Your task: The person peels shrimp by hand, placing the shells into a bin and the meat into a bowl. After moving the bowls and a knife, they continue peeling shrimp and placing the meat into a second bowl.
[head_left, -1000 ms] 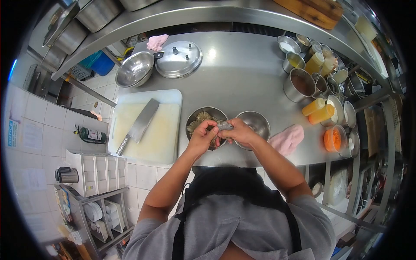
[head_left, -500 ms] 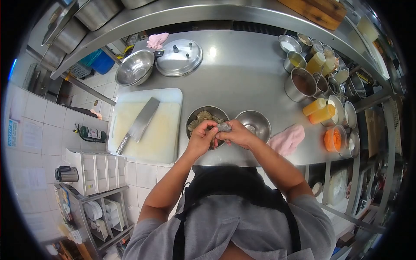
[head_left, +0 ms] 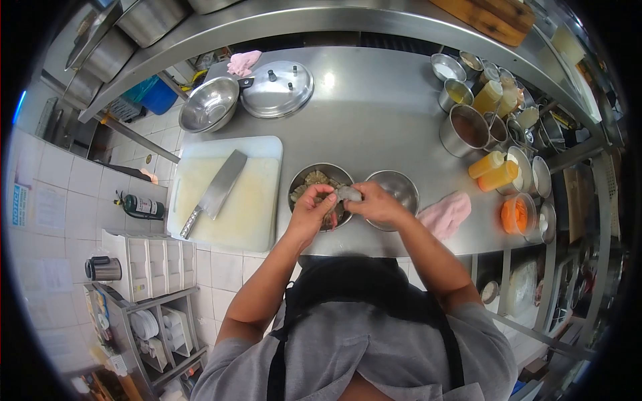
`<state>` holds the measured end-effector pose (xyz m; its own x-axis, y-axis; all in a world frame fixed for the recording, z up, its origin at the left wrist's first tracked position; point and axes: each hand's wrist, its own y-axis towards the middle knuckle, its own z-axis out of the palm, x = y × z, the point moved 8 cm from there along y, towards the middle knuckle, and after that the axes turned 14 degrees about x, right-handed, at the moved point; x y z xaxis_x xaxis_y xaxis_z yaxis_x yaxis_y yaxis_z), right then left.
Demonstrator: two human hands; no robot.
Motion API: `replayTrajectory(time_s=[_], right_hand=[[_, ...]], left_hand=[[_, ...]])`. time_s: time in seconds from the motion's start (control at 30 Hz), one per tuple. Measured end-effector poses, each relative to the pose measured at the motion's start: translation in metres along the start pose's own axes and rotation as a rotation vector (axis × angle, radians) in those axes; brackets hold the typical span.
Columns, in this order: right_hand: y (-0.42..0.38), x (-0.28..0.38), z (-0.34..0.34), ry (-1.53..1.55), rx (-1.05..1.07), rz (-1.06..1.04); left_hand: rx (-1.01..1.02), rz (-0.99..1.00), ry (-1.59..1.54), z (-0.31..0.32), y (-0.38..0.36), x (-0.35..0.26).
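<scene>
A greyish shrimp [head_left: 348, 194] is held between my two hands, above the rims of two steel bowls. My left hand [head_left: 311, 208] pinches its left end, fingers closed. At its right end, my right hand [head_left: 376, 203] grips it with thumb and fingers. Below my left hand is the left steel bowl [head_left: 294, 179], holding several more shrimp [head_left: 316, 178] with shells on. The right steel bowl [head_left: 405, 189] stands beside it, partly covered by my right hand; what lies inside is hard to make out.
A cleaver [head_left: 223, 184] lies on the white cutting board [head_left: 257, 200] at left. A pink cloth [head_left: 445, 215] sits right of the bowls. Behind stand a pot lid [head_left: 277, 90] and a large steel bowl [head_left: 208, 105]. Sauce bottles [head_left: 498, 177] and pots [head_left: 464, 131] line the right side.
My right hand has shifted slightly to the right, away from my left fingers. More of the shrimp's pale body now shows between the hands.
</scene>
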<state>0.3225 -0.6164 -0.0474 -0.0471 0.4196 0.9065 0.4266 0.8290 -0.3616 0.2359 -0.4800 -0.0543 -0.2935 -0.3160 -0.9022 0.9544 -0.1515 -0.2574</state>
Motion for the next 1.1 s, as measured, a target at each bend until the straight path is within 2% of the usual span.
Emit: replayTrajectory(time_s=[0.03,0.1,0.13,0.2,0.27,0.33,0.37,0.43,0.5,0.53,0.6,0.73,0.77,0.83,0.87,0.93,0.97,1.03,1.1], right_hand=[[-0.003,-0.008,-0.005,-0.003,0.004,0.000],[-0.013,-0.017,-0.029,-0.190,-0.150,-0.116],[-0.020,-0.017,-0.036,-0.193,-0.144,-0.117],[-0.031,-0.027,-0.044,-0.291,-0.060,0.066],[-0.040,-0.022,-0.044,-0.376,-0.039,0.045],[-0.042,-0.016,-0.042,-0.458,-0.022,0.025],[-0.043,-0.011,-0.045,-0.527,-0.081,0.039],[-0.041,0.002,-0.042,-0.596,-0.140,0.052],[-0.033,0.024,-0.030,-0.217,-0.164,-0.127],[-0.028,0.029,-0.021,-0.216,-0.167,-0.128],[-0.021,0.043,-0.001,-0.055,-0.091,-0.278],[-0.001,0.037,0.015,-0.063,-0.036,-0.320],[0.001,0.035,0.015,-0.049,-0.004,-0.263],[0.002,0.033,0.015,-0.037,0.030,-0.204],[0.002,0.031,0.015,0.008,0.035,-0.189],[0.003,0.029,0.016,0.050,0.043,-0.175],[0.002,0.030,0.015,0.034,0.016,-0.185],[0.001,0.033,0.012,0.017,-0.013,-0.196],[-0.006,0.053,0.007,-0.202,-0.096,-0.352]], left_hand=[[-0.027,0.022,-0.154,0.000,-0.002,-0.003],[-0.028,0.005,-0.226,-0.013,-0.003,0.001],[-0.026,-0.014,-0.295,-0.020,-0.004,0.005],[-0.033,-0.022,-0.320,-0.030,-0.006,0.007],[-0.038,-0.034,-0.346,-0.037,-0.008,0.009],[0.049,-0.102,-0.321,-0.031,-0.010,0.005],[0.049,-0.103,-0.322,-0.027,-0.011,0.003],[0.044,-0.003,-0.044,-0.020,-0.012,-0.011],[0.036,0.004,0.016,-0.024,-0.008,0.001],[0.029,0.013,0.075,-0.024,-0.007,0.002],[0.020,0.008,0.162,-0.021,-0.008,0.004],[-0.050,-0.064,0.445,-0.013,-0.017,-0.012],[-0.054,-0.063,0.444,-0.010,-0.021,-0.019],[-0.109,-0.089,0.851,-0.004,-0.028,-0.040],[-0.110,-0.089,0.849,-0.009,-0.026,-0.032],[-0.191,0.492,1.203,0.005,-0.034,-0.052],[-0.194,0.493,1.203,0.004,-0.033,-0.047],[-0.129,0.301,1.009,-0.002,-0.023,-0.034],[-0.113,0.286,0.977,-0.002,-0.021,-0.031]])
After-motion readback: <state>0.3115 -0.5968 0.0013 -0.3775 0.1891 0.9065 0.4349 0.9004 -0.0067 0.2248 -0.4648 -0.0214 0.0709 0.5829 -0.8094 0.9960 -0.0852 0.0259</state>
